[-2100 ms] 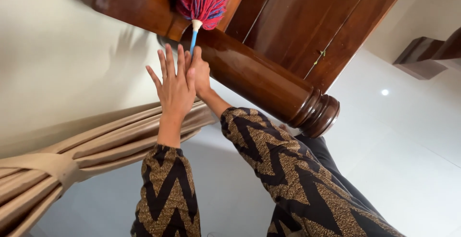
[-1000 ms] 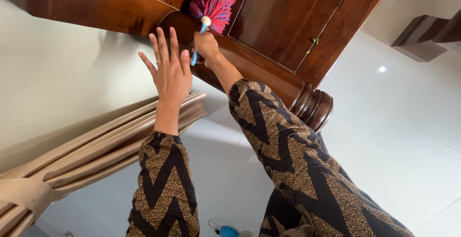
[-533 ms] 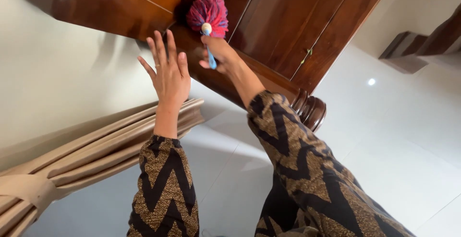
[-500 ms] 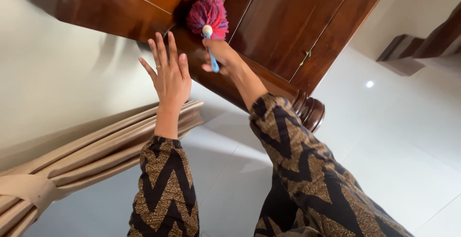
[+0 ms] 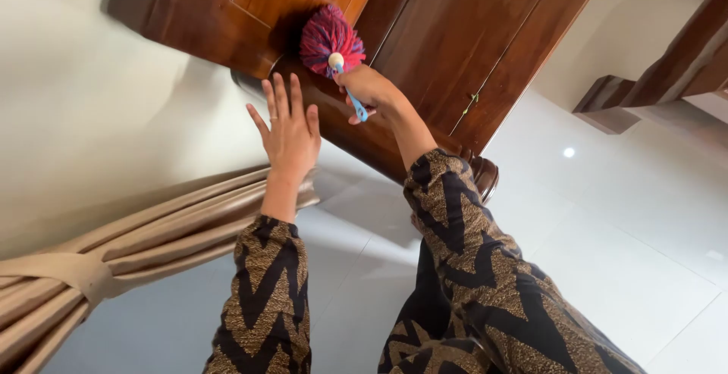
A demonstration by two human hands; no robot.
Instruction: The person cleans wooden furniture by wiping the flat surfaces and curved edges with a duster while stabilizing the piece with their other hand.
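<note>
My right hand (image 5: 371, 87) grips the blue handle of a red and purple duster (image 5: 329, 37). The fluffy head presses against the dark wooden wardrobe (image 5: 455, 33), just above its round turned column (image 5: 356, 128). My left hand (image 5: 290, 133) is raised beside it with fingers spread, holding nothing, a ring on one finger. It hovers in front of the column's left part, a little left of the duster handle. Both arms wear sleeves with a black and gold zigzag pattern.
A beige curtain (image 5: 152, 237) gathered by a tieback hangs at the left against a pale wall (image 5: 83, 116). White glossy floor tiles (image 5: 622, 222) spread to the right. Another piece of dark wooden furniture (image 5: 660, 71) stands at the far right.
The duster head has shifted slightly along the wardrobe and the handle now tilts down to the right. My left hand has moved a little right and lower. The view has swung.
</note>
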